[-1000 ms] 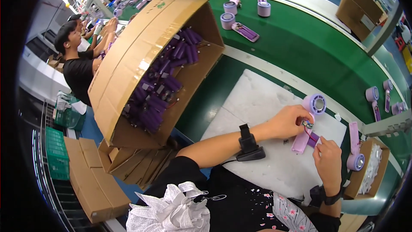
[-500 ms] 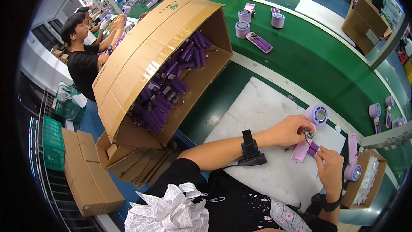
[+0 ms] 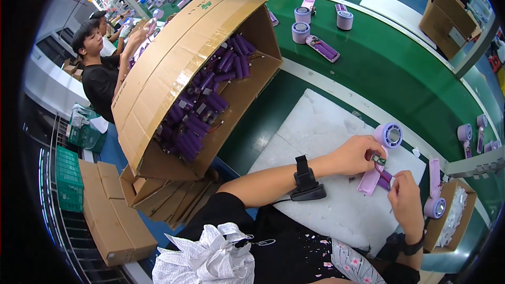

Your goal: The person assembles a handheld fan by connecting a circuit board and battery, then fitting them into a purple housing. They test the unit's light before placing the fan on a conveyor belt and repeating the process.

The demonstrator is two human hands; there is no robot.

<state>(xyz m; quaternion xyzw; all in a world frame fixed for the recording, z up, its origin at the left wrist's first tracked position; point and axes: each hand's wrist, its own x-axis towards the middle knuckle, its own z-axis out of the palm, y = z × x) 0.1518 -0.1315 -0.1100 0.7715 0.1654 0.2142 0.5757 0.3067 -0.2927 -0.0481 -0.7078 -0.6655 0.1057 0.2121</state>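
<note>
On the white foam sheet (image 3: 310, 142) lies an opened lilac handheld fan (image 3: 390, 134), its round head away from me and its handle shell (image 3: 369, 183) toward me. My left hand (image 3: 360, 155) comes from the left and pinches a small green circuit board (image 3: 378, 159) at the fan's neck. Thin red wires run from the board to a purple battery cell (image 3: 384, 180) beside the shell. My right hand (image 3: 406, 192) is closed at the cell's right end. Something small and white shows at its fingertips, too little to name.
A large tipped carton (image 3: 173, 68) full of purple battery cells (image 3: 210, 100) stands left. Several fan parts (image 3: 301, 31) lie on the green conveyor (image 3: 379, 58). Another opened fan (image 3: 434, 206) and a box of white pieces (image 3: 456, 215) are right. A co-worker (image 3: 100, 68) sits far left.
My right hand has shifted slightly down from the battery cell, fingers still closed. The left hand keeps its pinch on the circuit board. Fan parts on the conveyor have moved slightly right.
</note>
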